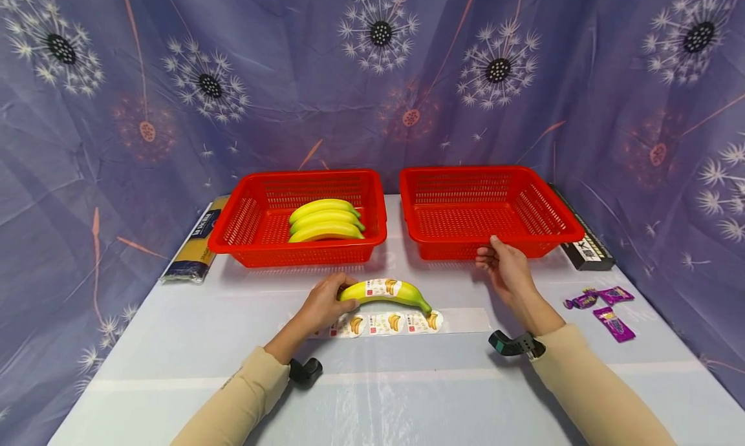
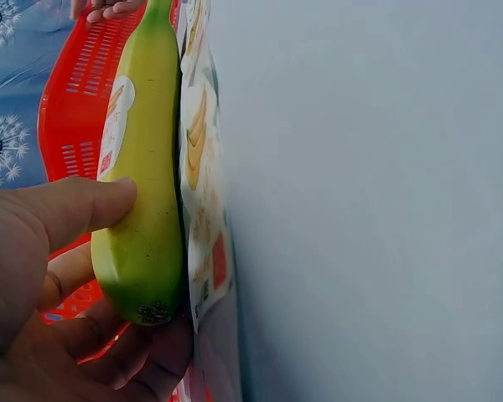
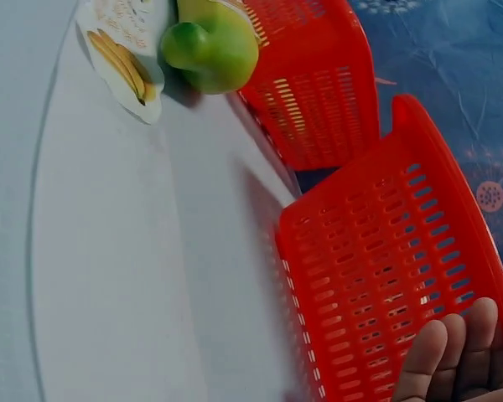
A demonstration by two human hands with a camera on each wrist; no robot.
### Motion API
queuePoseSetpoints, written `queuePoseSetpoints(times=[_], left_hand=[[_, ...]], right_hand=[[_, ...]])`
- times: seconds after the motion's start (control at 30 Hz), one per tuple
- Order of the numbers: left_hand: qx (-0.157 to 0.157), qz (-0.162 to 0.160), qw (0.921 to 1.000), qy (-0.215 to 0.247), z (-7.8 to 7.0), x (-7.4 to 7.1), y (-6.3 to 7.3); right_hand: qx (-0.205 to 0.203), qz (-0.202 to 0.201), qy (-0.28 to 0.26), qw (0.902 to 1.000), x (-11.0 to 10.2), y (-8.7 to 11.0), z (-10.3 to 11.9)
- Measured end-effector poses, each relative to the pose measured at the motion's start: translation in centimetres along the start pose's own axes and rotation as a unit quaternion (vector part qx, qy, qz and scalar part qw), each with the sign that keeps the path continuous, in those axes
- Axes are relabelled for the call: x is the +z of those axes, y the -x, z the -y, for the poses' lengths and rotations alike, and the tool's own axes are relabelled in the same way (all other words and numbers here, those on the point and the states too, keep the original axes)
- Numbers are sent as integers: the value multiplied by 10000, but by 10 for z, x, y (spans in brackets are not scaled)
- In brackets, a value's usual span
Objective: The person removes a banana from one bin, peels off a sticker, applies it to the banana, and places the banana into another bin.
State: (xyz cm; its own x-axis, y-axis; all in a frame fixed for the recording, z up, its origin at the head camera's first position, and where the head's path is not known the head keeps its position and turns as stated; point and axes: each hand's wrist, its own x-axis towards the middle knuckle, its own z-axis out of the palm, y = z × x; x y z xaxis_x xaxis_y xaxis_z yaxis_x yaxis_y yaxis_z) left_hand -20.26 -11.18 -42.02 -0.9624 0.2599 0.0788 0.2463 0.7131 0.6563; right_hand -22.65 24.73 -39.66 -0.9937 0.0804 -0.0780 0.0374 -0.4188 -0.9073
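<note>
The banana (image 1: 406, 293) is gripped endwise by the left hand (image 1: 323, 302), perhaps sparing its label (image 1: 382, 287); nothing is held by the relaxed right hand (image 1: 509, 271).

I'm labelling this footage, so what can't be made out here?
- Part of the sticker strip: head view, behind the left hand.
- Stem tip of the held banana: left wrist view, past the top edge.
- Much of the right hand: right wrist view, past the lower right corner.
- Part of the black box: head view, behind the right basket.
- Fine print on the purple candies: head view, too small.
</note>
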Motion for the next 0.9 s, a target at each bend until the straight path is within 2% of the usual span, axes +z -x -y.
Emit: queuePoseSetpoints(times=[0.1,0.2,0.33,0.43,0.53,0.67,0.8,0.9], left_hand=[[-58,-9,9999,102,-4,-2,0],[-105,-20,9989,456,-13,-6,-3],[60,-184,9948,999,-35,-13,-13],[298,-434,9921,1139,-53,-17,-24],[530,-710,9910,1003,-71,-18,-38],[739,-917,9914,571,-95,-16,-62],[792,-844,9931,180,-119,-10,-90],[714,-586,9956,-135,-134,-2,-110]], right_hand=[[14,-31,-234,9997,-1,-2,0],[8,-11,-233,9997,-2,-2,1],[-53,14,-211,9998,-2,-1,1],[-78,46,-211,9997,-2,-1,0],[-111,94,-180,9997,-2,0,-2],[-213,147,-76,9996,-3,0,-3],[-274,134,87,9995,-4,0,-4],[-296,118,136,9994,-5,0,-4]])
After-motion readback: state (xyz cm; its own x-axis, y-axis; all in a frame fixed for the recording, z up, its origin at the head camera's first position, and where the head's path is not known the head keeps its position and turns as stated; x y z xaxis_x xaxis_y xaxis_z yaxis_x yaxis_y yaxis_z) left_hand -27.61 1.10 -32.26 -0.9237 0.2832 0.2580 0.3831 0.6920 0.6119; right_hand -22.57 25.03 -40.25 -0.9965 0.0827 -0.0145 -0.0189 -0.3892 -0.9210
